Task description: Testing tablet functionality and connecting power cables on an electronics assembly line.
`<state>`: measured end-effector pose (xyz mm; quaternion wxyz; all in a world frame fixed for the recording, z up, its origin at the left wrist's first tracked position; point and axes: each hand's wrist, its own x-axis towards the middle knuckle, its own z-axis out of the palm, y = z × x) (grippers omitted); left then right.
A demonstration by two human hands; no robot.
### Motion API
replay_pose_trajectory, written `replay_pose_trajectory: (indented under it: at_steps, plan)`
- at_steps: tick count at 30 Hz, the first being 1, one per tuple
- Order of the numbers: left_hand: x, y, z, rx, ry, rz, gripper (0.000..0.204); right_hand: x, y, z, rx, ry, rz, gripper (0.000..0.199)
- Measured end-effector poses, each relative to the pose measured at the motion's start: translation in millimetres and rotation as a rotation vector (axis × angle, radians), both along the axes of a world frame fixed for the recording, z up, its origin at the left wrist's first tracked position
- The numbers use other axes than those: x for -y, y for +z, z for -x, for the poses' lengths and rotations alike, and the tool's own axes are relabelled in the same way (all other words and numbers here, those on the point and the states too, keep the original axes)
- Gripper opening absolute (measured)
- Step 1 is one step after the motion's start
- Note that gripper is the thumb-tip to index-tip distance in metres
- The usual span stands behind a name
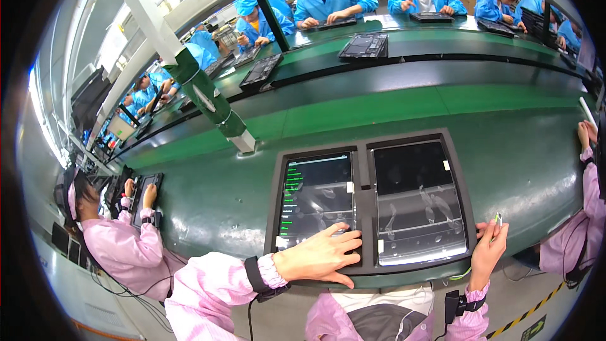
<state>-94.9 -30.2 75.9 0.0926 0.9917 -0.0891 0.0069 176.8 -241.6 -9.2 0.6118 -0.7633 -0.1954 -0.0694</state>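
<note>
A dark foam tray (365, 205) lies on the green bench in front of me, with a tablet in each of its two compartments. The left tablet (315, 199) has a lit black screen with lines of green text. The right tablet (416, 202) has a dark screen showing reflections and a bright strip along its bottom. My left hand (320, 256) lies open, fingers spread, over the left tablet's lower edge and the tray rim. Beside the tray's lower right corner, my right hand (488, 249) pinches a small cable plug (499, 219) with a yellow-green cord.
A white and green post (214, 107) stands on the bench beyond the tray. Co-workers in pink sit at left (117, 237) and right (574, 233). Across the raised green line (435, 98), people in blue handle dark panels; one panel stack (364, 46) lies there.
</note>
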Motion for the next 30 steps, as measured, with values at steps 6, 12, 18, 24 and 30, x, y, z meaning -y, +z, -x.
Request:
replay_pose_trajectory:
  at_steps: [6, 12, 18, 24, 30]
  plan:
    - [-5, 6, -10, -0.059, -0.044, -0.025, 0.048, 0, 1, 1, -0.025, -0.01, 0.023, 0.028]
    - [-12, 20, -13, -0.091, -0.072, 0.06, 0.039, -2, 1, 3, -0.036, -0.009, -0.007, 0.028]
    - [-26, 51, -19, -0.346, -0.089, 0.145, 0.026, -2, 0, 3, -0.027, -0.002, -0.016, 0.027]
    - [-31, 84, -26, -0.468, -0.065, 0.284, 0.027, -2, -1, 2, -0.021, -0.016, 0.009, 0.027]
    - [3, 55, -27, -0.56, -0.164, 0.256, 0.025, -2, -4, 2, -0.027, 0.002, -0.005, 0.027]
